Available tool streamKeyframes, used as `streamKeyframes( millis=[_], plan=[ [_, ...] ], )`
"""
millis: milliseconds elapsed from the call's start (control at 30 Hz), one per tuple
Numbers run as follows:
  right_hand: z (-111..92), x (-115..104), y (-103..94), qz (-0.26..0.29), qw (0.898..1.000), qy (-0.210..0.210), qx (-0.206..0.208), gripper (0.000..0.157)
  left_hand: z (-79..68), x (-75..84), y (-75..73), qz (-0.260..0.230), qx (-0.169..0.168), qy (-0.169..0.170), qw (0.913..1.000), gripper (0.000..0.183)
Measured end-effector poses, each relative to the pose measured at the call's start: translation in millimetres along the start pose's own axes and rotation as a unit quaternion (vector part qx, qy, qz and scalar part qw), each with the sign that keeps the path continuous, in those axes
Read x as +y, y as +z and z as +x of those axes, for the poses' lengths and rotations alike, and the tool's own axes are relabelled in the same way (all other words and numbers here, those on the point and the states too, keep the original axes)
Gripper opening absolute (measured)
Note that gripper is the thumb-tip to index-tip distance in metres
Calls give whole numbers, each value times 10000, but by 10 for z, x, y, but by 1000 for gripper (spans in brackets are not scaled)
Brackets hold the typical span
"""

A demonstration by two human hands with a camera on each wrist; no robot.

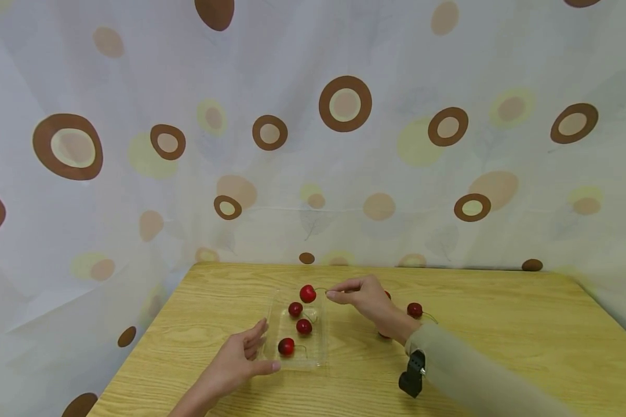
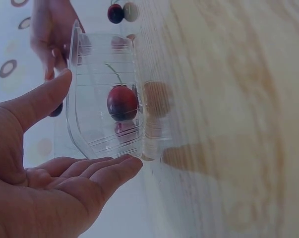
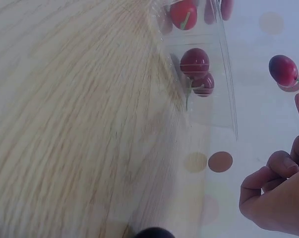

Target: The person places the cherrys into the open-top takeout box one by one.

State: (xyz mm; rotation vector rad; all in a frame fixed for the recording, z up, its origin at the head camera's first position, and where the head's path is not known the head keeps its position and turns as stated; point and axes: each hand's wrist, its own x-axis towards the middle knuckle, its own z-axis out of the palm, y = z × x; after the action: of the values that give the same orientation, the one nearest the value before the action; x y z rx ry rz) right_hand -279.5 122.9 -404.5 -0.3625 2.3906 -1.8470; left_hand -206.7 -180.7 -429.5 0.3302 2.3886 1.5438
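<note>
A clear plastic tray [image 1: 317, 360] lies on the table with three dark red cherries in it, among them a cherry [image 1: 286, 347] at its near end. My left hand [image 1: 233, 358] is at the tray's left near corner. In the left wrist view its thumb [image 2: 45, 99] extends by the rim and its straight fingers [image 2: 109, 173] lie along the side. Between thumb and fingertips, my right hand [image 1: 367, 298] pinches a cherry's thin stem. That bright red cherry [image 1: 308, 293] hangs above the tray's far end, and the right wrist view shows it higher than the rim.
To the right of the tray, a cherry [image 1: 414, 310] with its stem lies on the wooden table [image 1: 527, 336]. My right hand and wrist partly hide other cherries [image 1: 388, 295] there. A black watch [image 1: 413, 373] is on my right wrist. Behind the table hangs a patterned curtain [image 1: 313, 231].
</note>
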Motion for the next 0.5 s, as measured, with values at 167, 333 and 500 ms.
streamKeyframes(
  millis=[167,333,500],
  plan=[
    [72,16,112,-21,10000,41,-37,23,4,2,1,43,37,-10,10000,98],
    [126,52,194,-6,9999,-82,-111,22,3,-5,3,49,66,3,10000,98],
    [169,78,270,-61,9997,-179,-136,23,-5,-9,5,8,54,53,10000,98]
  ],
)
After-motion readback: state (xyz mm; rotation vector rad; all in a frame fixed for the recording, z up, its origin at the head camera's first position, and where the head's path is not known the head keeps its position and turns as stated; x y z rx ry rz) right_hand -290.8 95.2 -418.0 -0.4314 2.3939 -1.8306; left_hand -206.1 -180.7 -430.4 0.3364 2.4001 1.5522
